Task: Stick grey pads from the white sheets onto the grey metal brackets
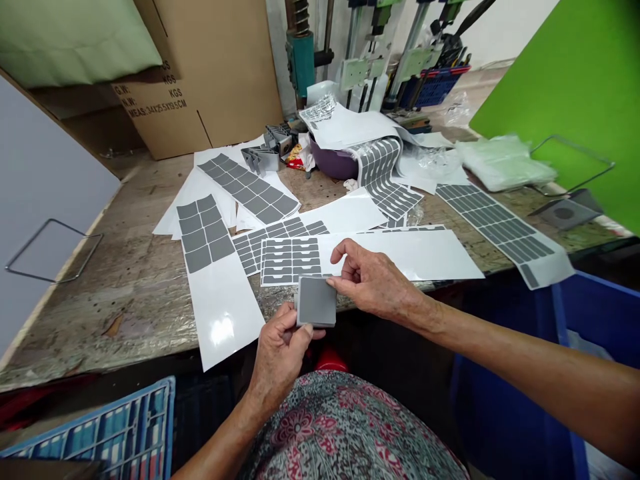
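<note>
A small square grey piece (317, 302) is held over my lap at the table's front edge. My left hand (283, 347) grips it from below, thumb on its near face. At its upper right corner is my right hand (367, 277), thumb touching the corner and index finger curled above it; whether something thin is between them I cannot make out. Just behind lies a white sheet of notched grey stickers (291, 261). A sheet of square grey stickers (205, 235), partly bare backing, lies to the left, with another sticker sheet (250, 189) behind it.
Several grey metal brackets (263, 159) and a purple bowl (333, 162) under more sheets stand at the back. A long sticker sheet (500, 223) and clear plastic bags (505, 162) lie right. A blue bin (505, 400) stands below right, a blue crate (125, 427) below left.
</note>
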`<move>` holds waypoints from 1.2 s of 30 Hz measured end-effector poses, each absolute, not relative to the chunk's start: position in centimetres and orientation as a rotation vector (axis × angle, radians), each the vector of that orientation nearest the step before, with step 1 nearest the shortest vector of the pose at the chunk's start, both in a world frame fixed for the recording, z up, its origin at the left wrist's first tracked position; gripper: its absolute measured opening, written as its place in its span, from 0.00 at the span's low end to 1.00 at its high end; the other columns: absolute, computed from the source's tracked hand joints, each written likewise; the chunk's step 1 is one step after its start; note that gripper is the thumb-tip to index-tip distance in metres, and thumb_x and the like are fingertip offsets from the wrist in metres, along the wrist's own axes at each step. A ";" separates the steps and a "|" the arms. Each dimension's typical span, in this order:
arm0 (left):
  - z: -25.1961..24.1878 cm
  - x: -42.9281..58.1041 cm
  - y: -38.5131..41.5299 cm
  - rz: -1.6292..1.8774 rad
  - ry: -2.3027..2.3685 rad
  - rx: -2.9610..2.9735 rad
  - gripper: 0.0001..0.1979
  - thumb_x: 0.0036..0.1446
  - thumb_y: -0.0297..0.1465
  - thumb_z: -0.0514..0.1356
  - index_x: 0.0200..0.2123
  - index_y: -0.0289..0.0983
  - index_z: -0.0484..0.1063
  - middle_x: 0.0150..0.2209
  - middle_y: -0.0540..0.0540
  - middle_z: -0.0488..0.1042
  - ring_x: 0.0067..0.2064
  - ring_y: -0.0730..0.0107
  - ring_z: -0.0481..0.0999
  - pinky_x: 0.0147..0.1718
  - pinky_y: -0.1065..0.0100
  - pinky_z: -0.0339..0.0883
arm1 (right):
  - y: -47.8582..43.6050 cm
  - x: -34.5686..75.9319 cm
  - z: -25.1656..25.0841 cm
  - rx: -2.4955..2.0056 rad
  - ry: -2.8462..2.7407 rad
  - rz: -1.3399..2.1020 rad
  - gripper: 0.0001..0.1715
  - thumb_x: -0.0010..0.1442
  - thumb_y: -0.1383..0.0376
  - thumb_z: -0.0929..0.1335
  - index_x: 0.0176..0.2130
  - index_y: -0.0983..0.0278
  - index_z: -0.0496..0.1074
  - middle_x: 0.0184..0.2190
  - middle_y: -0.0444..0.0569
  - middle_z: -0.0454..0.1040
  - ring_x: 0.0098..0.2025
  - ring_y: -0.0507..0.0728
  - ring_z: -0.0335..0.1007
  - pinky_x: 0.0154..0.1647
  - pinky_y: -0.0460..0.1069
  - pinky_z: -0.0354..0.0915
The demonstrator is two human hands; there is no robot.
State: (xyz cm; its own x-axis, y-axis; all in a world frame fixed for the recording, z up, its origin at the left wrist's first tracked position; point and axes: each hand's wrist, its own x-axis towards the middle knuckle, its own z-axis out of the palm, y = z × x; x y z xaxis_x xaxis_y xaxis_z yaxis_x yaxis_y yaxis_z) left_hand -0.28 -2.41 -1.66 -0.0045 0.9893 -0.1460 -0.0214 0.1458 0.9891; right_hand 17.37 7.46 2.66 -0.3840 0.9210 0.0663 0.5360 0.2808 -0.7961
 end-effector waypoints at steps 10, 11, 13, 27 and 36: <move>-2.7 -0.9 -2.6 1.121 1.186 1.018 0.10 0.59 0.30 0.58 0.37 0.36 0.80 0.46 0.44 0.70 0.44 0.64 0.73 0.40 0.65 0.77 | 3.8 17.0 -1.6 -1.051 -1.351 1.761 0.24 0.63 0.46 0.61 0.31 0.63 0.66 0.20 0.41 0.67 0.20 0.49 0.64 0.24 0.46 0.65; -2.8 -0.8 -2.6 1.105 1.193 1.026 0.09 0.59 0.30 0.58 0.36 0.35 0.80 0.46 0.44 0.70 0.42 0.65 0.73 0.39 0.66 0.77 | 3.2 16.7 -2.0 -1.047 -1.326 1.721 0.24 0.63 0.46 0.61 0.30 0.63 0.65 0.18 0.40 0.66 0.20 0.49 0.64 0.24 0.45 0.64; -2.9 -0.8 -2.7 1.077 1.195 1.026 0.10 0.59 0.32 0.59 0.37 0.35 0.79 0.45 0.44 0.71 0.40 0.66 0.73 0.38 0.66 0.76 | 2.3 16.1 -2.7 -1.064 -1.303 1.641 0.22 0.64 0.48 0.62 0.28 0.61 0.63 0.17 0.38 0.64 0.19 0.48 0.61 0.23 0.44 0.61; -1.5 -3.2 -1.8 0.868 1.681 1.558 0.19 0.65 0.43 0.52 0.45 0.35 0.74 0.38 0.43 0.77 0.38 0.64 0.75 0.38 0.67 0.68 | 1.3 17.0 -3.0 -1.036 -1.526 1.660 0.18 0.65 0.60 0.61 0.25 0.61 0.59 0.17 0.38 0.61 0.20 0.48 0.55 0.24 0.45 0.54; -0.6 -4.4 -1.6 0.546 1.186 1.177 0.20 0.61 0.41 0.58 0.52 0.35 0.73 0.20 0.50 0.73 0.19 0.76 0.70 0.21 0.74 0.66 | 2.6 17.7 -3.1 -0.930 -1.643 1.771 0.19 0.62 0.56 0.64 0.24 0.63 0.64 0.20 0.40 0.59 0.21 0.48 0.51 0.22 0.45 0.51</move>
